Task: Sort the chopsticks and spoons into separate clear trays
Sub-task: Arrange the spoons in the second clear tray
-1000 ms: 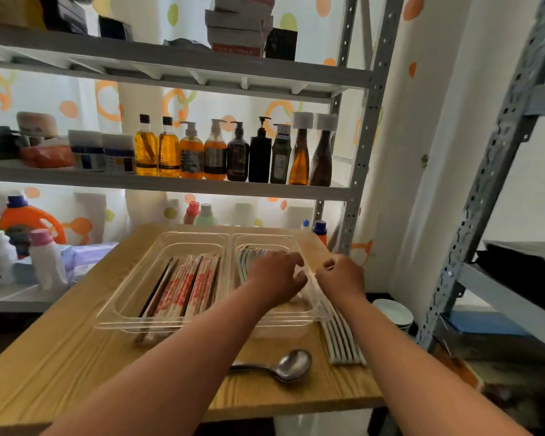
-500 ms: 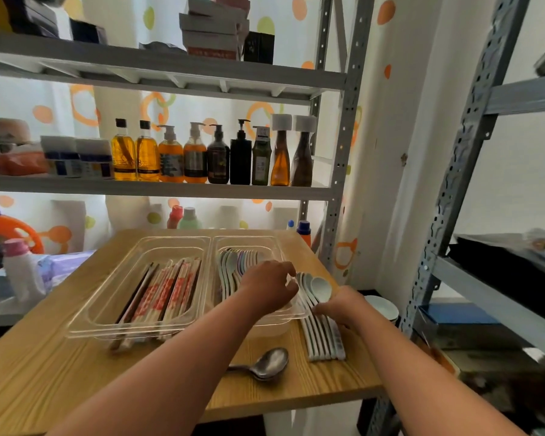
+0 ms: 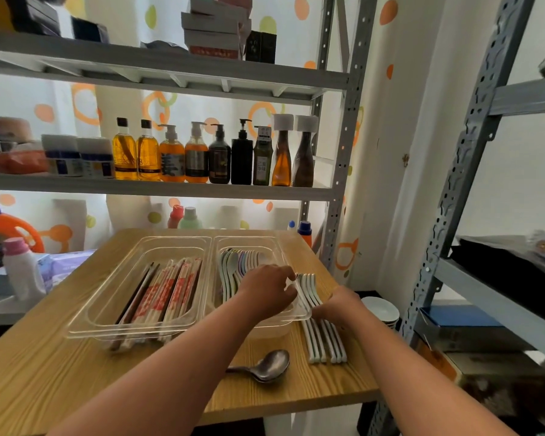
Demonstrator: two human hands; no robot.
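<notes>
Two clear trays sit side by side on the wooden table (image 3: 44, 379). The left tray (image 3: 107, 297) holds several chopsticks (image 3: 164, 294) in red-printed wrappers. The right tray (image 3: 277, 243) holds several pale spoons (image 3: 236, 262) standing in a row. My left hand (image 3: 269, 291) hovers over the right tray's right side, fingers curled, touching its rim. A row of white spoons (image 3: 323, 344) lies on the table just right of that tray. My right hand (image 3: 340, 305) grips this row near its middle. A metal spoon (image 3: 264, 368) lies at the front of the table.
A grey metal shelf (image 3: 170, 190) behind the table carries a row of bottles (image 3: 202, 155). Detergent bottles (image 3: 13, 247) stand to the left. White bowls (image 3: 381, 309) sit low on the right beside a second metal rack (image 3: 453, 184). The table's front edge is close.
My right hand dropped from beside the left hand down onto the row of white spoons right of the tray. The left hand stayed over the right tray. The camera shifted slightly.
</notes>
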